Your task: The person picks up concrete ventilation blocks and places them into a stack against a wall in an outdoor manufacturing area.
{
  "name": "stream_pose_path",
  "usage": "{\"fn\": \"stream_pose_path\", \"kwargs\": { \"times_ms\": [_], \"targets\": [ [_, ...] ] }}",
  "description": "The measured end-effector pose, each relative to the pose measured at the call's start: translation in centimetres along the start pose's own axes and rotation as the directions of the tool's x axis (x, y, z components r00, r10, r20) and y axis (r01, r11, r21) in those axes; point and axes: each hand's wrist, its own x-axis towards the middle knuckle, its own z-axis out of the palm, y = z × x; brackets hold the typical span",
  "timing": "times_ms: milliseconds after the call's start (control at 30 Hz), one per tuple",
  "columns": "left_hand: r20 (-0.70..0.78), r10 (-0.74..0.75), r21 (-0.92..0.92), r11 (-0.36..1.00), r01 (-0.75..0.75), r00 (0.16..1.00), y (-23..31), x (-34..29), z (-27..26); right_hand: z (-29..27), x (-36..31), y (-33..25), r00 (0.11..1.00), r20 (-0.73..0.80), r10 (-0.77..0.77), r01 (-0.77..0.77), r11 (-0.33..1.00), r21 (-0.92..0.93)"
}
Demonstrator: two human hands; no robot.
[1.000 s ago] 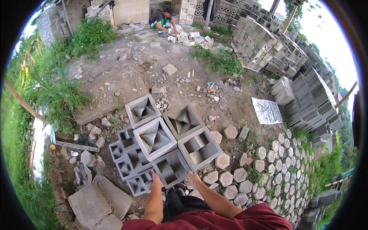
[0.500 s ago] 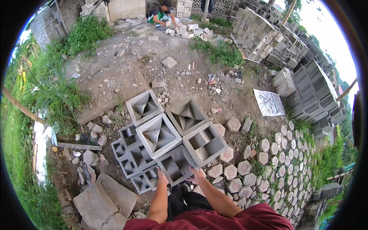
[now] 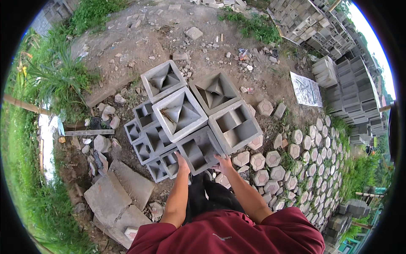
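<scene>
A grey concrete ventilation block sits at the near end of a stack, its open face turned up. My left hand is closed on its left side and my right hand on its right side near the front corner. Some fingertips are hidden by the block. Directly beyond it is a pale block with a pyramid-shaped inside. Another divided block touches it on the right, and smaller-celled blocks lie lower on the left. Two more pyramid-pattern blocks stand at the far side of the stack.
Hexagonal pavers cover the ground to the right. Broken concrete slabs lie at the left near my legs, with rubble and a plank beyond. A printed sheet lies before stacked blocks at the right.
My view has tilted downward, so the stack appears higher and the person crouching at the back is out of view. Both hands stay on the near block.
</scene>
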Motion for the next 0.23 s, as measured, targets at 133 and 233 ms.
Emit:
{"fn": "stream_pose_path", "kwargs": {
  "times_ms": [133,233],
  "targets": [
    [-0.004,0.043,0.07,0.997,-0.042,0.999,-0.7,-0.1,-1.0,-0.3,-0.7,0.6,1.0,-0.011,-0.024,0.024,0.999,-0.03],
    [-0.066,0.027,0.103,0.994,-0.02,0.997,-1.0,-1.1,-0.7,-0.6,-1.0,0.4,0.999,0.0,-0.043,0.043,0.997,-0.06]
  ]
}}
